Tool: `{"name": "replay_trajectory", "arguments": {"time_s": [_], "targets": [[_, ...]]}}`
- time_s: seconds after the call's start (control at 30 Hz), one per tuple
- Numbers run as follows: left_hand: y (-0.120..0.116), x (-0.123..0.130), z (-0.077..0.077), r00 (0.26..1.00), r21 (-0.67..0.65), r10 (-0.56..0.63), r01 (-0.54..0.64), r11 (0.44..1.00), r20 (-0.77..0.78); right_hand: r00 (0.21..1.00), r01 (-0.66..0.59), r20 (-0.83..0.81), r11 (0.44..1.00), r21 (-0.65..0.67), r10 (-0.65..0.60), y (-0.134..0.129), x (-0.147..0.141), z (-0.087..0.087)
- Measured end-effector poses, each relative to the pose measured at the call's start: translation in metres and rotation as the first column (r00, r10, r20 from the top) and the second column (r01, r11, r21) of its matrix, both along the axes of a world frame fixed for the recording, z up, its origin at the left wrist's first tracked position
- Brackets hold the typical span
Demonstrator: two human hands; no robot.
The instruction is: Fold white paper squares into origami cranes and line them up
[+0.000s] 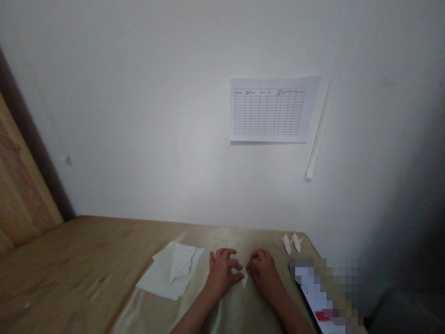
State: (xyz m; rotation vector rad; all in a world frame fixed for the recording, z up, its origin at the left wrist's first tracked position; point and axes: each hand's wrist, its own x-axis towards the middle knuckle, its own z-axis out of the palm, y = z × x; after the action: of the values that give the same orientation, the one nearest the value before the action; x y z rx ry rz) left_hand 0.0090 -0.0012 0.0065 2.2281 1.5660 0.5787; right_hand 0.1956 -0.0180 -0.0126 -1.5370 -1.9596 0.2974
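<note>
Between my two hands, low in the middle of the view, is a small folded piece of white paper with a point toward me. My left hand pinches its left side with thumb and index finger, the other fingers curved above. From the right, my right hand grips the other side, fingers bent together; its thumb is mostly hidden. White paper sheets lie in a loose stack left of my left hand, with a folded sheet on top.
Two small folded white paper shapes stand near the table's back right corner. A dark-edged device, partly pixelated, lies at the right. Behind the table rises a white wall with a printed table sheet. Wooden boards are at far left.
</note>
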Motion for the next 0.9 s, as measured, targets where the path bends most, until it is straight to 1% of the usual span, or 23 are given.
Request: {"name": "replay_trajectory", "arguments": {"time_s": [0.13,0.37,0.6,0.8,0.9], "targets": [[-0.0019,-0.0011,0.003,1.0,-0.015,-0.002,0.002,1.0,-0.013,1.0,-0.012,0.011,1.0,-0.002,0.012,-0.0004,0.0017,-0.0002],[-0.0021,-0.0024,0.0036,0.995,0.017,-0.033,0.035,0.999,-0.09,1.0,-0.013,0.012,1.0,0.025,0.013,-0.0053,0.0009,-0.0008],[-0.005,-0.0009,0.0048,0.994,0.04,-0.044,0.048,0.998,-0.105,0.992,-0.036,0.121,0.997,0.063,0.028,-0.0006,0.0015,-0.0045],[-0.0071,-0.0009,0.009,0.994,0.052,-0.055,0.06,0.997,-0.09,0.976,-0.054,0.212,0.998,0.01,0.051,0.0011,0.0039,-0.0002],[-0.0066,-0.0019,0.0086,0.994,0.071,-0.057,0.064,0.995,-0.098,0.963,-0.035,0.266,0.999,-0.026,0.041,0.0019,0.0049,0.001]]}}
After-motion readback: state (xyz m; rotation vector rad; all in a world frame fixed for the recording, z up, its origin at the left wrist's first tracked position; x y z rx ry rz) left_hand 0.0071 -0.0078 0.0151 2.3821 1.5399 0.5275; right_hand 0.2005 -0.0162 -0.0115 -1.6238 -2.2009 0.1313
